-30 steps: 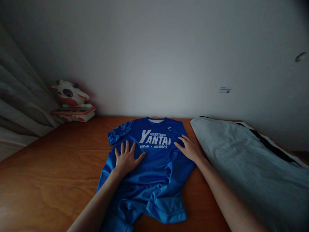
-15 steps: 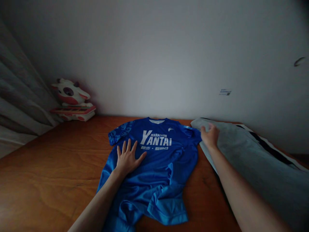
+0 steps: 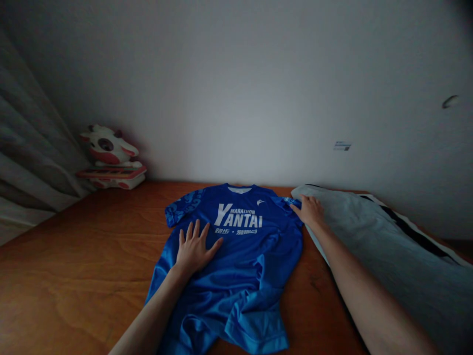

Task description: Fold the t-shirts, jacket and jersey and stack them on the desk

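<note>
From the head view I see a blue short-sleeved shirt (image 3: 236,256) lying front up on a wooden surface (image 3: 74,256), its collar toward the pale wall (image 3: 236,88) and its lower part rumpled. White lettering on the chest reads "Marathon Yantai". My left hand (image 3: 192,247) lies palm down on the shirt, below and left of the lettering, fingers spread and gripping nothing. My right hand (image 3: 311,210) is at the sleeve on the right, fingers partly bent; I cannot tell whether they pinch the cloth. Beside it lies a grey cloth (image 3: 373,236) with a black stripe. A cow-shaped toy (image 3: 111,158) sits at the far left, near a curtain (image 3: 33,158).
</note>
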The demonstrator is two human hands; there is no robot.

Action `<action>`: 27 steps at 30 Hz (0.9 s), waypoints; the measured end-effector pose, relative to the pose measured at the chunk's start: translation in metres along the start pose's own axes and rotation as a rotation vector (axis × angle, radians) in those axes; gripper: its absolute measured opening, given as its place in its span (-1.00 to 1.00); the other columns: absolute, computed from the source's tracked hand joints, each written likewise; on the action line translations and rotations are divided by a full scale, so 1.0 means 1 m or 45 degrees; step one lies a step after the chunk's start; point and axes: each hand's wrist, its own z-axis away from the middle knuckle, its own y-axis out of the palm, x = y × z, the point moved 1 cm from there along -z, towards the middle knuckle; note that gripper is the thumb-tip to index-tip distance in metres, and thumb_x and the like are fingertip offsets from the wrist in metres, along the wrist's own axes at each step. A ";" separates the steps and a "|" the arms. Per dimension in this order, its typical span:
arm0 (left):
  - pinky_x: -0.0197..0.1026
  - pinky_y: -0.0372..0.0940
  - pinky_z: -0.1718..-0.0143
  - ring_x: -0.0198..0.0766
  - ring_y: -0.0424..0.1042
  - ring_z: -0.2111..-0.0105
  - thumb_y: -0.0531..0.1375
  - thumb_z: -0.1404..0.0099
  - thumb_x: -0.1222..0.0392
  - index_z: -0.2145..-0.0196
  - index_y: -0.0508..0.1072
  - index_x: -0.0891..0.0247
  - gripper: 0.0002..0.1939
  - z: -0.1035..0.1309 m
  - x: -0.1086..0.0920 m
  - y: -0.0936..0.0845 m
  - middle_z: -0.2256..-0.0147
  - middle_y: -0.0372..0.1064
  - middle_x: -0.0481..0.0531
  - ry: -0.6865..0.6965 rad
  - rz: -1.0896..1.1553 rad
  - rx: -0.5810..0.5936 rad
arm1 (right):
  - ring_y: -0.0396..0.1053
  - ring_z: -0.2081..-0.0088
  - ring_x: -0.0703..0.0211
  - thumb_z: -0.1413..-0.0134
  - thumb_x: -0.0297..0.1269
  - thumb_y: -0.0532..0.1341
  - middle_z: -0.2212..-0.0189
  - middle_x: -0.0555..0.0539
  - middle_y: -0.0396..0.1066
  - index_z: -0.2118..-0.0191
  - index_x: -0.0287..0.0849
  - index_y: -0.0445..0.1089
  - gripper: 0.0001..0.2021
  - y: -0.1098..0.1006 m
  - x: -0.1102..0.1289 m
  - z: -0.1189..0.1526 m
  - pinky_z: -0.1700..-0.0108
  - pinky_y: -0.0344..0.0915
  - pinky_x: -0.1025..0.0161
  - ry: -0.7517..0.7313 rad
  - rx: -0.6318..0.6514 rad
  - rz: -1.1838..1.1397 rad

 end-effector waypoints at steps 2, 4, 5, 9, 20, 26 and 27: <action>0.38 -0.20 -0.37 0.27 -0.14 -0.44 -0.07 -0.36 -0.43 -0.40 0.18 0.25 -0.11 -0.001 0.000 0.001 -0.44 -0.09 0.36 -0.007 0.000 0.011 | 0.27 -0.17 -0.45 -0.16 -0.04 0.27 -0.18 -0.49 0.33 -0.16 -0.23 0.44 -0.48 0.008 -0.004 -0.009 -0.07 0.27 -0.24 -0.021 0.061 -0.023; 0.38 -0.21 -0.37 0.27 -0.14 -0.44 -0.07 -0.35 -0.45 -0.40 0.18 0.23 -0.10 -0.001 0.001 0.003 -0.44 -0.09 0.34 -0.007 0.008 0.005 | 0.29 -0.18 -0.40 -0.14 -0.10 0.28 -0.20 -0.40 0.35 0.01 -0.15 0.55 -0.64 0.016 -0.004 -0.016 -0.08 0.27 -0.22 -0.062 0.105 -0.069; 0.38 -0.21 -0.37 0.27 -0.14 -0.44 -0.07 -0.34 -0.45 -0.40 0.18 0.22 -0.09 -0.002 0.002 0.004 -0.44 -0.08 0.33 -0.008 0.013 -0.003 | 0.34 -0.15 -0.32 -0.14 -0.13 0.27 -0.16 -0.34 0.41 0.08 -0.13 0.57 -0.71 0.018 -0.004 -0.020 -0.08 0.29 -0.15 -0.090 0.122 -0.094; 0.38 -0.23 -0.37 0.28 -0.14 -0.44 -0.04 -0.32 -0.47 -0.40 0.18 0.21 -0.08 -0.002 0.002 0.005 -0.44 -0.09 0.31 -0.014 0.011 -0.011 | 0.51 0.09 -0.01 -0.16 -0.15 0.24 0.14 -0.15 0.59 0.12 -0.09 0.56 -0.76 0.011 -0.009 -0.047 0.03 0.36 0.16 -0.155 0.144 -0.179; 0.41 -0.24 -0.36 0.29 -0.17 -0.44 -0.05 -0.32 -0.49 -0.42 0.15 0.20 -0.06 -0.004 0.001 0.004 -0.45 -0.12 0.32 0.010 0.025 0.003 | 0.40 -0.13 -0.10 -0.30 -0.15 0.12 -0.07 -0.25 0.49 -0.06 -0.16 0.48 -0.65 -0.027 -0.007 -0.033 -0.22 0.21 0.02 -0.600 0.109 -0.101; 0.40 -0.23 -0.36 0.30 -0.15 -0.44 -0.07 -0.33 -0.48 -0.42 0.14 0.21 -0.06 -0.005 -0.001 0.000 -0.45 -0.12 0.33 0.002 0.016 0.012 | 0.30 -0.23 -0.40 -0.30 -0.12 0.15 -0.21 -0.48 0.35 -0.30 -0.29 0.28 -0.46 -0.021 -0.015 0.022 -0.21 0.13 -0.38 -0.284 0.343 0.152; 0.40 -0.22 -0.36 0.30 -0.14 -0.43 -0.07 -0.33 -0.48 -0.41 0.15 0.21 -0.06 -0.004 -0.001 -0.001 -0.44 -0.11 0.33 0.003 0.022 0.010 | 0.26 -0.26 -0.44 -0.30 -0.16 0.14 -0.25 -0.51 0.30 -0.30 -0.32 0.27 -0.46 -0.023 -0.014 0.030 -0.22 0.09 -0.44 -0.258 0.302 0.161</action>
